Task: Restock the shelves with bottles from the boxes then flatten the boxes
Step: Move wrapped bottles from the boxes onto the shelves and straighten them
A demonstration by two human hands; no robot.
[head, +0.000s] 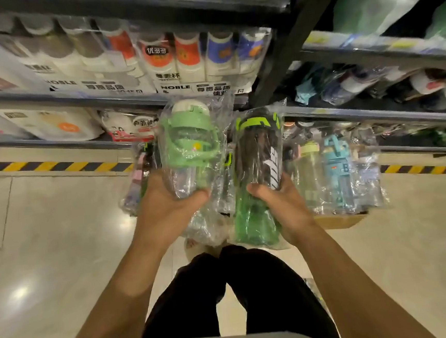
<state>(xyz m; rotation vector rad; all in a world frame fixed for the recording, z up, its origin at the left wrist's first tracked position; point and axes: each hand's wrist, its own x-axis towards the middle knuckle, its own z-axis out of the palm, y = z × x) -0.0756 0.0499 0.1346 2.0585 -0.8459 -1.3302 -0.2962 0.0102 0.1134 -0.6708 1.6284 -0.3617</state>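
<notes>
Bottles in both hands, so here's how it sits. On one side the left grip [166, 211] is wrapped round the bottom end of a light green bottle [188, 145] with a white cap, thumb across the front, the whole thing sealed in a clear plastic bag. On the other the right grip [283, 206] is clamped the same way on a black bottle [259, 152] with lime-green trim on the lid, also bagged. There's a stretch of green plastic under that hand, nearer the body. I honestly can't tell if it's the base of the same bottle or another one bunched in with it. The two bottles sit side by side, nearly touching, long axes pointing up and away from the person, lids at the far end aimed at the shelving. Behind and below them is the cardboard box [339, 222] on the floor [46, 224], with more bagged bottles standing in it, a blue bottle [336, 164] among them. The bit that matters for the next move, I reckon: the shelving is ahead of and above both grips, split by a black upright [284, 55]. Left of it is stacked with packs of cups [187, 56]; right of it the shelf [373, 116] has loose bagged bottles lying on it. So the bottle bay is off to the right and the right grip is nearer, while the left would have to cross past the upright. Going in lids-first looks natural, though those slippery bags could snag on the rail.
</notes>
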